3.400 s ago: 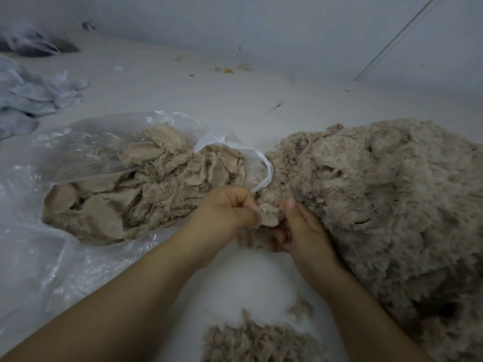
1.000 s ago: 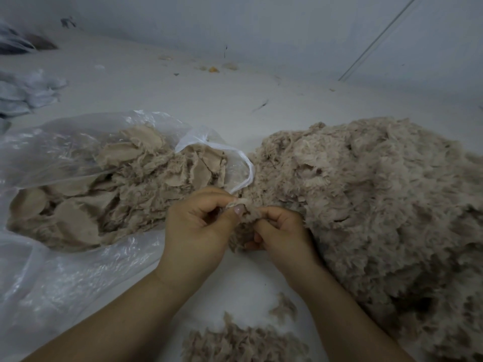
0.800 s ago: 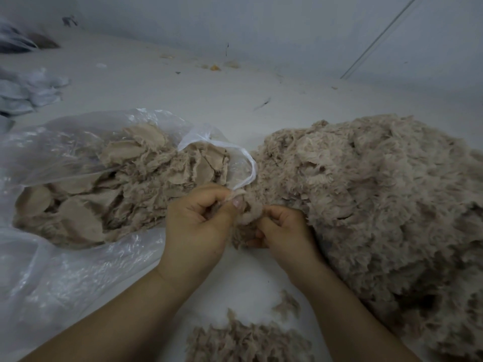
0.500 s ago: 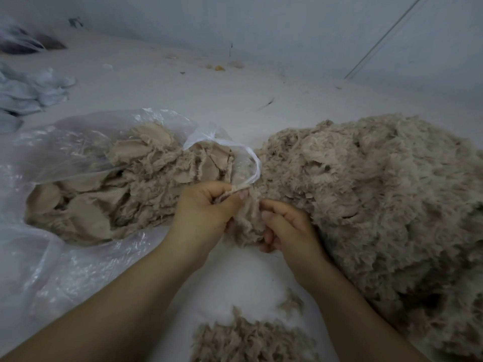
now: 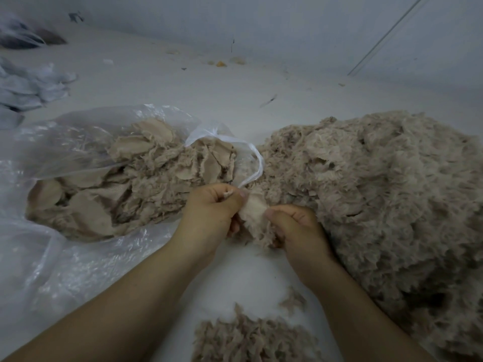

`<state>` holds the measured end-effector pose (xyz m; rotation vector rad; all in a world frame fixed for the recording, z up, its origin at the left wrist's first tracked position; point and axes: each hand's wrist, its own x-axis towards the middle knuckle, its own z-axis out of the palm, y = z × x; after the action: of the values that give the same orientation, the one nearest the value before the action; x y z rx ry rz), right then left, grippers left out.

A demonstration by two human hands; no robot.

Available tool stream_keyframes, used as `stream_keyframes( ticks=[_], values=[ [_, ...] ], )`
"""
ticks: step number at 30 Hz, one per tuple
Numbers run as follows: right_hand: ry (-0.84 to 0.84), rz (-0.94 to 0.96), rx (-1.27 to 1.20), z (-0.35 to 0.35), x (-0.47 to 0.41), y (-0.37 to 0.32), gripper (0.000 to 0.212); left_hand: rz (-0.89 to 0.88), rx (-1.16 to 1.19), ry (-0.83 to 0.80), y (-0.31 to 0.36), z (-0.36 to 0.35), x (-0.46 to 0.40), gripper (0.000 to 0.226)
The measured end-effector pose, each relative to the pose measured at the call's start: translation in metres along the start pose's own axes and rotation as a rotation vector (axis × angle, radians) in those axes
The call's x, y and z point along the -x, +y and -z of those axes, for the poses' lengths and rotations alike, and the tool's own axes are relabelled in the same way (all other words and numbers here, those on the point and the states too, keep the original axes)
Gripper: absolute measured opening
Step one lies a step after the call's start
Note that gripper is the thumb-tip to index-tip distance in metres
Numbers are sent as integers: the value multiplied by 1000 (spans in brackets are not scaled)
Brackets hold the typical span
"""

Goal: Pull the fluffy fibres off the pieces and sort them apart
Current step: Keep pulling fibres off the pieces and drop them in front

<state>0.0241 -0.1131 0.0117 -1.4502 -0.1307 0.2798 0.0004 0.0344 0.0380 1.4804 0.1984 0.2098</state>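
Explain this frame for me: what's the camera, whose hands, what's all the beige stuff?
No machine here: a head-worn camera looks down at a person's own bare hands. The left hand and right hand both pinch one fluffy piece between them. Left lies a clear plastic bag holding flat beige pieces. Right is a big fluffy heap. Near the bottom edge sits a small pile of loose fibres. All of it rests on a pale surface.

A pale wall (image 5: pixel 287 24) rises behind the white table (image 5: pixel 183 82). Dim, bluish light. Small crumbs (image 5: pixel 220 64) lie near the wall's foot; a thin rod (image 5: pixel 386 35) leans against it.
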Motion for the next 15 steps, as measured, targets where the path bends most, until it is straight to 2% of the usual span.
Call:
stream_keyframes(
  ticks=[2, 5, 11, 13, 15],
  values=[
    [-36, 31, 38, 1, 1, -1, 39, -11, -23, -43, 0, -2, 2, 35],
    [-66, 74, 97, 2, 4, -2, 27, -15, -65, -75, 1, -6, 4, 38],
    [19, 20, -35, 1, 2, -1, 37, -19, 7, 121, 6, 7, -4, 34],
    [39, 6, -76, -1, 2, -1, 44, 9, -43, 66, 7, 9, -2, 29],
    [42, 17, -84, -2, 1, 0, 48, 66, -79, -55, 9, 6, 3, 24]
  ],
)
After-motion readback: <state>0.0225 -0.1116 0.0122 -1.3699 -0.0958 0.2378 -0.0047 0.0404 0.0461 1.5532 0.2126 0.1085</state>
